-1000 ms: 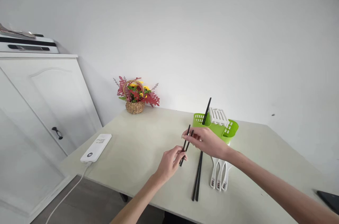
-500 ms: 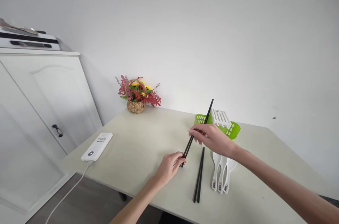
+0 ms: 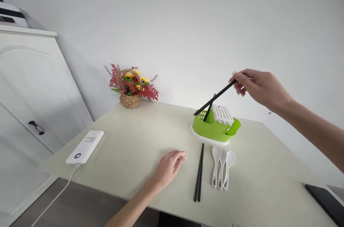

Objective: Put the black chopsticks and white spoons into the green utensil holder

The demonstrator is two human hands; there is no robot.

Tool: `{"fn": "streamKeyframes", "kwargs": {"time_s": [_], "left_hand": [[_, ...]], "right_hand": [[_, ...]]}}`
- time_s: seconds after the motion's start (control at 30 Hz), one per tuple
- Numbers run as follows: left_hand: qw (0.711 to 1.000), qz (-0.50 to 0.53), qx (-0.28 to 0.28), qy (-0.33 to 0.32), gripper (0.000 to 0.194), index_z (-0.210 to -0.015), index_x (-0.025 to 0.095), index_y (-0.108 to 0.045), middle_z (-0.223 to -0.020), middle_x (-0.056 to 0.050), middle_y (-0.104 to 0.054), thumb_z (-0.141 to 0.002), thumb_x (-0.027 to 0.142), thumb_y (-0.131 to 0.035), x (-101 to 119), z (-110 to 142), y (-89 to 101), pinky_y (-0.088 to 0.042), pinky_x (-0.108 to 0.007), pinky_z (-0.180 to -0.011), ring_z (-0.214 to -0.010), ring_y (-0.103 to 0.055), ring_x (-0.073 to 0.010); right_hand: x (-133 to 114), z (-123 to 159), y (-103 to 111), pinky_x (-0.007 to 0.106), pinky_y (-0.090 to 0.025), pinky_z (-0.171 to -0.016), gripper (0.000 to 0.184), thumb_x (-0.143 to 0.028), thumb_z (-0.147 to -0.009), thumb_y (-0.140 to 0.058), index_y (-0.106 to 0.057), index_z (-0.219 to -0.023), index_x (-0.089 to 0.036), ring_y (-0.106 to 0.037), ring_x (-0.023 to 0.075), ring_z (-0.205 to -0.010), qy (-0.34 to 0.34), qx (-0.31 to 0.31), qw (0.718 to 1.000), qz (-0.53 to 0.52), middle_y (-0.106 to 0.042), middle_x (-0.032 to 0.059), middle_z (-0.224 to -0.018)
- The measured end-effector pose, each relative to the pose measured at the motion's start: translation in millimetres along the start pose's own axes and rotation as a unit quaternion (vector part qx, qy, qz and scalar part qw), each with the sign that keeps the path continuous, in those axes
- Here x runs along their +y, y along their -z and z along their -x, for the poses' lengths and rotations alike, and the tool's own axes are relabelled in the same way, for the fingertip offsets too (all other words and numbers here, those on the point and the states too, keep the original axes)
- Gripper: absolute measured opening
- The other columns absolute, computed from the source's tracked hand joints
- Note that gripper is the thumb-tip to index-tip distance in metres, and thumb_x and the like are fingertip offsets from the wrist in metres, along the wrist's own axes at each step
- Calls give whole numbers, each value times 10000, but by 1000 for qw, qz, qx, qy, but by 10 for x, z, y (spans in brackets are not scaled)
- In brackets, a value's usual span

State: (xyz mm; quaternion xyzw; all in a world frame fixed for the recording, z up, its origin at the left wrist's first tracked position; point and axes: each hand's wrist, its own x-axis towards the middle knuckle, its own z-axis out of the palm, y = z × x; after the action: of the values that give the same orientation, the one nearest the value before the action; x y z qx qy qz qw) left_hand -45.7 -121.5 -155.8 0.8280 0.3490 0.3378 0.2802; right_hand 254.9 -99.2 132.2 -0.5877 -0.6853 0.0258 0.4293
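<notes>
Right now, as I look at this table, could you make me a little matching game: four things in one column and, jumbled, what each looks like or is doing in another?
1. Right hand
2. Holder
3. Spoons
4. Power bank

A. Three, side by side
B. Joined to a white cord
C. Gripping black chopsticks
D. Bright green

Pairs: 1-C, 2-D, 3-A, 4-B.

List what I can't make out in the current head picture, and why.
All in the head view:
Gripped ends of the held chopsticks: hidden by the right hand.
Lower ends of the leaning chopsticks: hidden by the green holder.
Print on the spoons: too small.
Dark object: cut off by the right edge.
</notes>
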Motion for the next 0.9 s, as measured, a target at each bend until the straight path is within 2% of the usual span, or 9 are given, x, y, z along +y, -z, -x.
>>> {"fn": "streamKeyframes", "kwargs": {"time_s": [0.07, 0.13, 0.27, 0.37, 0.5, 0.57, 0.67, 0.8, 0.9], "left_hand": [[1000, -16, -10, -10, 222, -1192, 252, -656, -1047, -25, -741, -1055, 231, -483, 13, -9, 0, -538, -286, -854, -940, -700, -171], [999, -38, -19, -21, 191, -1169, 252, -650, -1043, -24, -732, -1045, 214, -510, 22, -18, 0, -531, -298, -856, -953, -687, -181], [996, -74, -32, -36, 125, -1092, 245, -644, -1049, -18, -719, -1028, 190, -552, 25, -25, -2, -517, -318, -867, -986, -659, -198], [995, -83, -41, -38, 119, -1083, 241, -636, -1043, -18, -708, -1030, 180, -549, 24, -23, -4, -511, -318, -857, -977, -646, -196], [995, -86, -54, -26, 111, -1060, 236, -634, -1023, -21, -695, -1038, 191, -535, 23, -29, -9, -510, -320, -842, -957, -638, -195], [994, -87, -60, -18, 113, -1051, 235, -637, -1024, -26, -693, -1036, 191, -534, 24, -38, -12, -512, -323, -835, -956, -639, -199], [994, -84, -67, -10, 122, -1039, 237, -646, -1026, -30, -692, -1034, 192, -533, 30, -58, -16, -514, -322, -825, -951, -640, -203], [994, -84, -72, -6, 132, -1017, 239, -652, -1004, -27, -685, -1034, 191, -530, 48, -78, -21, -508, -314, -819, -939, -640, -197], [993, -91, -76, -5, 138, -1010, 236, -648, -1003, -23, -677, -1037, 185, -523, 61, -80, -25, -502, -307, -827, -945, -640, -191]], "right_hand": [[73, -131, 17, 388, -498, -655, 490, -713, -934, -513, -689, -844, -265, -585, 189, -583, -7, 18, 999, 38, -655, 32, -680], [198, -242, -60, 382, -498, -652, 504, -715, -935, -501, -695, -843, -259, -603, 190, -585, -13, 5, 997, 70, -671, 35, -685], [558, -441, -361, 345, -496, -625, 563, -731, -931, -467, -715, -863, -230, -637, 181, -597, -24, -81, 992, 96, -693, 36, -692], [829, -571, -589, 331, -514, -660, 552, -709, -937, -470, -726, -870, -224, -632, 156, -583, -40, -143, 985, 90, -711, 28, -714], [1090, -714, -794, 320, -515, -670, 552, -724, -921, -486, -730, -874, -230, -657, 156, -619, -54, -213, 972, 80, -752, 35, -808], [1174, -772, -854, 318, -509, -702, 553, -729, -922, -478, -733, -876, -241, -679, 161, -649, -47, -239, 966, 90, -766, 25, -831], [1255, -834, -911, 316, -491, -749, 543, -717, -934, -460, -742, -890, -255, -694, 169, -670, -32, -260, 958, 119, -761, -1, -757], [1294, -855, -943, 313, -471, -691, 529, -697, -936, -462, -746, -904, -252, -680, 189, -647, -18, -267, 953, 144, -712, -13, -602], [1293, -847, -943, 315, -470, -690, 467, -655, -932, -499, -742, -920, -256, -681, 192, -652, -6, -257, 953, 158, -726, -14, -630]]}}
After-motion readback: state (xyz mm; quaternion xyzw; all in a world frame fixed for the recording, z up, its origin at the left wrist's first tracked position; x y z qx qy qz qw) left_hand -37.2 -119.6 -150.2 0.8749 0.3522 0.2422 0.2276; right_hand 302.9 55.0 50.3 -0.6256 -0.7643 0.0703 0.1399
